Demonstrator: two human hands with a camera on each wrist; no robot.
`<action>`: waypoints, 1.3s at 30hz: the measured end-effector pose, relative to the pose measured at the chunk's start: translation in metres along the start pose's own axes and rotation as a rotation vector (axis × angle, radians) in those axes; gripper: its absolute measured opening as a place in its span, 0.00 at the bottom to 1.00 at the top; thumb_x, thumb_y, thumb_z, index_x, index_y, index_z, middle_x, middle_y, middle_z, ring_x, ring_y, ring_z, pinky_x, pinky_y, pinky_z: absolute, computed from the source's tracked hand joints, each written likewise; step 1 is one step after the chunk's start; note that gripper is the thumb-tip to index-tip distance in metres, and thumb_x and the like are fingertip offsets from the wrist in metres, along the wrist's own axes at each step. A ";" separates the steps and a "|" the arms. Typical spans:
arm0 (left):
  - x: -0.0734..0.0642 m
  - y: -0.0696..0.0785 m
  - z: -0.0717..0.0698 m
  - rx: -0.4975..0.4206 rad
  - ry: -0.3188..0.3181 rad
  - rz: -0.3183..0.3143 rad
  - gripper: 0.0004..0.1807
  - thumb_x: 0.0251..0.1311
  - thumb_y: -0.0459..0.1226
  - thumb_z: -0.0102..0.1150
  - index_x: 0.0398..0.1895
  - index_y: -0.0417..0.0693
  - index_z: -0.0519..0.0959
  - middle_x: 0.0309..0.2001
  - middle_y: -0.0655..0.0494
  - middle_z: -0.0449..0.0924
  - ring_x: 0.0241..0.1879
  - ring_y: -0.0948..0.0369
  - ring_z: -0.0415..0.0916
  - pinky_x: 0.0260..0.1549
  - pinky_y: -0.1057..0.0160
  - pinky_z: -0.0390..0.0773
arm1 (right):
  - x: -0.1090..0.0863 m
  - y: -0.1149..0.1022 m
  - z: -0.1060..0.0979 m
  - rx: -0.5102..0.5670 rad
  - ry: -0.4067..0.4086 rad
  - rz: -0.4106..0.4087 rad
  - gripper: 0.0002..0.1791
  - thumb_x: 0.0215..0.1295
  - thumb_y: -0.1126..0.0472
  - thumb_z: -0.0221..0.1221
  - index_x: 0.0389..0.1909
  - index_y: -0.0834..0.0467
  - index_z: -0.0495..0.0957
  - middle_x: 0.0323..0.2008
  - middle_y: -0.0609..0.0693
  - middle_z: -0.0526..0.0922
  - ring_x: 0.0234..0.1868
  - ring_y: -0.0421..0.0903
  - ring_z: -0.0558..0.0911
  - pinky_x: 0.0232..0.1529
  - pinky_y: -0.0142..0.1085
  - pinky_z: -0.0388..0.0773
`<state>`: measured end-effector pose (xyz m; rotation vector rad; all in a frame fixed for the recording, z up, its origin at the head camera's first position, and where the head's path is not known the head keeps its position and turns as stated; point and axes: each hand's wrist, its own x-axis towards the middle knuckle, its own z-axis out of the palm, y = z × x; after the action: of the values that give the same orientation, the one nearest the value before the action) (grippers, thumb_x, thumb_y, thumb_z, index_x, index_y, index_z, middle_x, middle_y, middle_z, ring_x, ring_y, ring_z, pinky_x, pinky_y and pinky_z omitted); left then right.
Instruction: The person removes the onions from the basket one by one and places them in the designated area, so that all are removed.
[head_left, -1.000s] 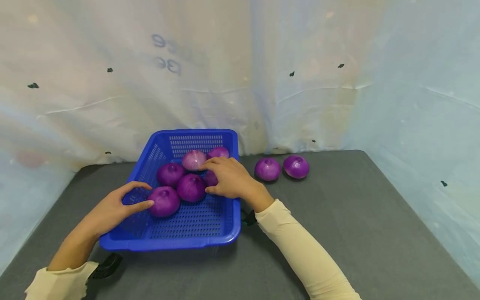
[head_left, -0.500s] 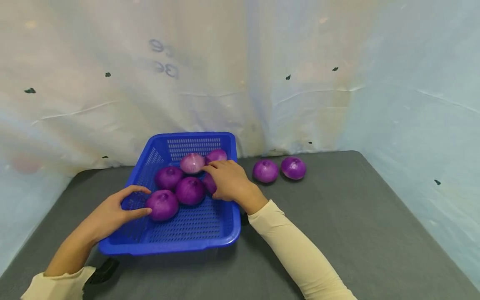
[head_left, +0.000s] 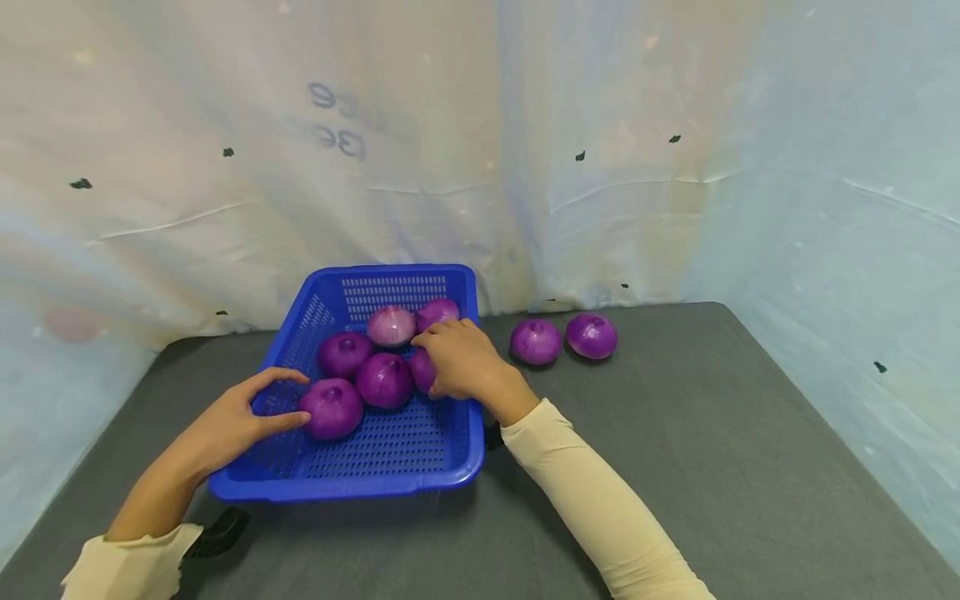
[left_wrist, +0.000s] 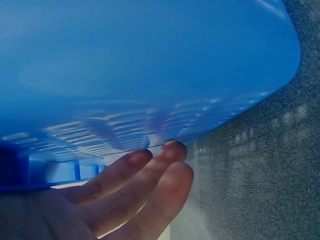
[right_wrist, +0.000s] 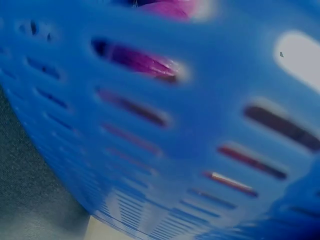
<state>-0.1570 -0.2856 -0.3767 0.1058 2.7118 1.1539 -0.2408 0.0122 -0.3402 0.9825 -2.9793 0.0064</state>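
A blue slotted basket [head_left: 360, 487] holds several purple onions. My left hand [head_left: 236, 421] reaches over its left rim, thumb tip against the front-left onion [head_left: 331, 408] and index finger apart from it. In the left wrist view, my other left fingers [left_wrist: 167, 197] lie fairly straight along the outside of the basket wall. Over the right rim, my right hand [head_left: 465, 362] curls its fingers around a purple onion [head_left: 423, 371], partly hidden by that hand. Beside it sit a middle onion [head_left: 385, 381], a paler onion [head_left: 391, 326] and a back-right onion [head_left: 437, 312].
Two more purple onions, a nearer one [head_left: 536, 342] and a shinier one [head_left: 592, 335], stand on the dark grey table [head_left: 675, 450] right of the basket. Pale plastic sheeting [head_left: 600, 225] hangs close behind the basket and along the table's sides.
My right hand has shifted slightly, its fingertips moving off the paler onion toward the right-hand one. My left hand and the onions stay nearly in place; the head view shifts a little.
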 end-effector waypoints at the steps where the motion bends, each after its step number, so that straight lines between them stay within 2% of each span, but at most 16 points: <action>1: 0.001 0.000 0.000 -0.001 -0.003 0.003 0.36 0.61 0.55 0.64 0.68 0.54 0.65 0.70 0.32 0.58 0.49 0.45 0.75 0.36 0.58 0.78 | 0.000 0.001 -0.001 0.011 0.005 -0.002 0.41 0.47 0.49 0.76 0.66 0.49 0.74 0.65 0.48 0.76 0.68 0.48 0.71 0.67 0.47 0.66; 7: 0.004 0.004 0.000 0.027 -0.004 0.036 0.36 0.61 0.55 0.64 0.69 0.53 0.65 0.71 0.32 0.57 0.56 0.40 0.70 0.41 0.54 0.78 | -0.002 0.008 -0.001 0.113 0.085 0.003 0.40 0.52 0.49 0.74 0.67 0.52 0.72 0.67 0.51 0.74 0.70 0.53 0.69 0.72 0.47 0.62; 12: 0.004 0.007 0.001 0.023 -0.006 0.028 0.37 0.61 0.56 0.64 0.69 0.53 0.65 0.70 0.32 0.59 0.52 0.43 0.73 0.38 0.56 0.78 | -0.004 0.015 0.000 0.261 0.178 -0.023 0.41 0.52 0.48 0.74 0.67 0.55 0.72 0.66 0.54 0.75 0.68 0.55 0.71 0.71 0.46 0.64; 16: 0.005 0.007 0.002 0.034 -0.007 0.020 0.37 0.62 0.57 0.63 0.70 0.54 0.64 0.69 0.32 0.60 0.49 0.45 0.74 0.37 0.57 0.77 | -0.008 0.022 -0.004 0.384 0.210 -0.047 0.41 0.50 0.48 0.75 0.65 0.55 0.73 0.64 0.54 0.76 0.67 0.53 0.72 0.68 0.46 0.68; 18: 0.006 0.007 0.003 0.044 -0.005 0.024 0.38 0.62 0.57 0.62 0.70 0.54 0.64 0.70 0.32 0.60 0.51 0.44 0.73 0.38 0.56 0.77 | -0.011 0.026 -0.007 0.424 0.214 -0.044 0.41 0.50 0.48 0.75 0.65 0.54 0.73 0.65 0.53 0.75 0.67 0.52 0.72 0.68 0.46 0.69; 28: 0.008 0.003 -0.002 0.077 -0.004 0.023 0.37 0.63 0.59 0.60 0.72 0.57 0.63 0.72 0.32 0.58 0.59 0.37 0.69 0.44 0.48 0.77 | -0.028 0.044 -0.028 0.529 0.270 -0.029 0.39 0.50 0.48 0.75 0.64 0.50 0.73 0.62 0.48 0.76 0.63 0.46 0.75 0.62 0.44 0.75; 35: 0.004 -0.001 0.001 0.077 -0.006 0.037 0.37 0.64 0.58 0.59 0.72 0.56 0.64 0.73 0.31 0.58 0.63 0.35 0.65 0.47 0.42 0.75 | -0.043 0.052 -0.035 0.592 0.255 0.026 0.41 0.53 0.46 0.73 0.68 0.50 0.71 0.67 0.48 0.73 0.67 0.47 0.72 0.62 0.45 0.76; 39: 0.001 -0.004 -0.002 0.088 0.005 0.040 0.37 0.63 0.59 0.60 0.72 0.56 0.63 0.73 0.31 0.57 0.67 0.32 0.60 0.49 0.36 0.71 | -0.051 0.057 -0.034 0.621 0.273 0.041 0.40 0.53 0.46 0.74 0.66 0.50 0.71 0.64 0.47 0.75 0.61 0.47 0.76 0.57 0.44 0.79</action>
<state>-0.1579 -0.2895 -0.3788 0.1709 2.7770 1.0469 -0.2335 0.0892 -0.3067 0.8511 -2.7705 1.0252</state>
